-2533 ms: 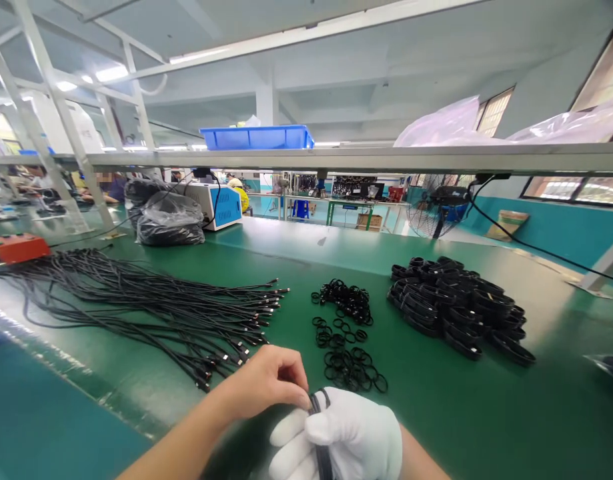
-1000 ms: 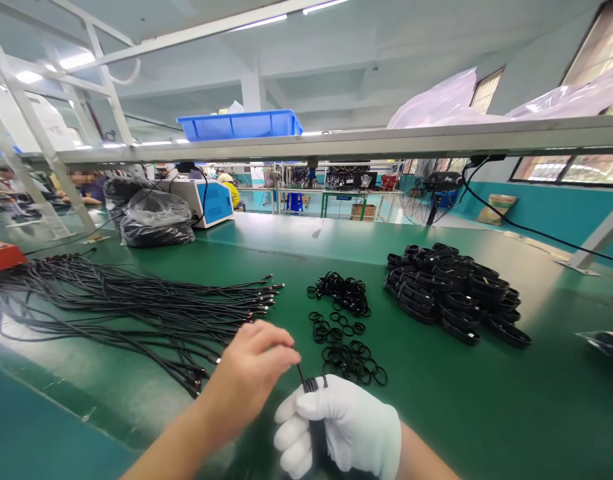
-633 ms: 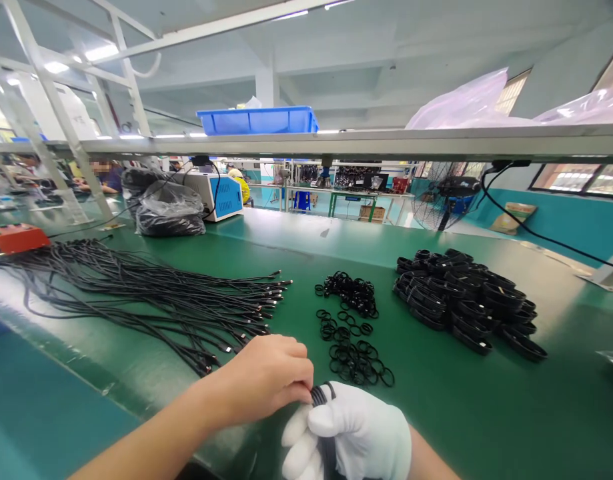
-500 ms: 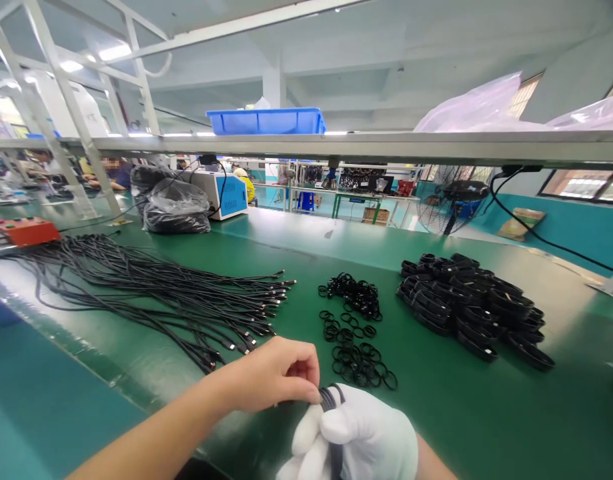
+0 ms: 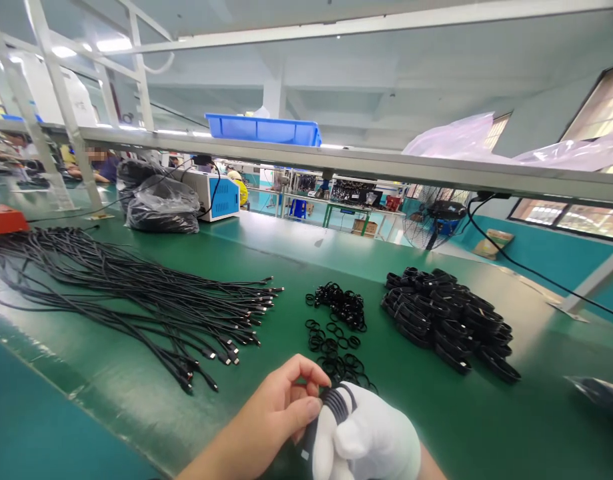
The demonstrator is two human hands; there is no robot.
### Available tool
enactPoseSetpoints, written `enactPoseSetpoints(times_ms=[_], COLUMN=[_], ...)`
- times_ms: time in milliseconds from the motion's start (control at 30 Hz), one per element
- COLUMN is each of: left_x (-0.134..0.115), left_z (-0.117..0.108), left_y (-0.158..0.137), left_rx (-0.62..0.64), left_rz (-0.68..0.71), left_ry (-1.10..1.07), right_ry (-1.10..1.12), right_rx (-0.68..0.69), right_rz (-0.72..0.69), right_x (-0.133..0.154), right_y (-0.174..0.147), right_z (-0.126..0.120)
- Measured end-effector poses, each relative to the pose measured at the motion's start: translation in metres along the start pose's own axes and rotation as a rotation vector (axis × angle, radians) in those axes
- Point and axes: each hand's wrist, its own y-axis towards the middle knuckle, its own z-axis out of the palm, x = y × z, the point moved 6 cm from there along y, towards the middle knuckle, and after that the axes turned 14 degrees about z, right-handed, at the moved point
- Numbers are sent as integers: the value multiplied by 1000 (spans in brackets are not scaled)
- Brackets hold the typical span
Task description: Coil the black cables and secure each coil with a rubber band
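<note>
A coiled black cable (image 5: 335,404) is gripped in my right hand (image 5: 381,433), which wears a white glove, its thumb and fingers wrapped round the loops. My bare left hand (image 5: 285,408) is closed at the coil's left side, thumb and fingertips pinching its edge; the glove hides part of the coil. Just beyond my hands lie loose black rings (image 5: 331,343), with a denser heap of small black rings (image 5: 340,305) behind them. Long black cables (image 5: 136,280) are spread out at the left, connector ends pointing right. A pile of coiled cables (image 5: 446,320) sits at the right.
The green table (image 5: 266,253) runs under everything. A plastic bag with black contents (image 5: 161,207) and a blue-and-white box (image 5: 223,197) stand at the back left. Overhead, a shelf (image 5: 361,160) carries a blue tray (image 5: 263,130). Another plastic bag (image 5: 599,397) lies at the right edge.
My left hand has come round the coil's left side, and the coil is turned more into view. My view has swung somewhat to the right.
</note>
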Motion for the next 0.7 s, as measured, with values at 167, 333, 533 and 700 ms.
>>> enactPoseSetpoints(times_ms=[167, 333, 533, 700], left_x=[-17, -18, -25, -24], left_z=[8, 13, 16, 15], left_y=[-6, -9, -13, -17], left_rx=[-12, -84, -93, -124], left_rz=[52, 222, 420, 460], left_ry=[333, 477, 692, 626], right_ry=[-174, -239, -464, -520], right_rx=[-20, -157, -226, -77], right_rz=[72, 117, 167, 308], right_x=[8, 9, 17, 21], right_y=[-11, -21, -36, -46], right_z=[4, 1, 3, 23])
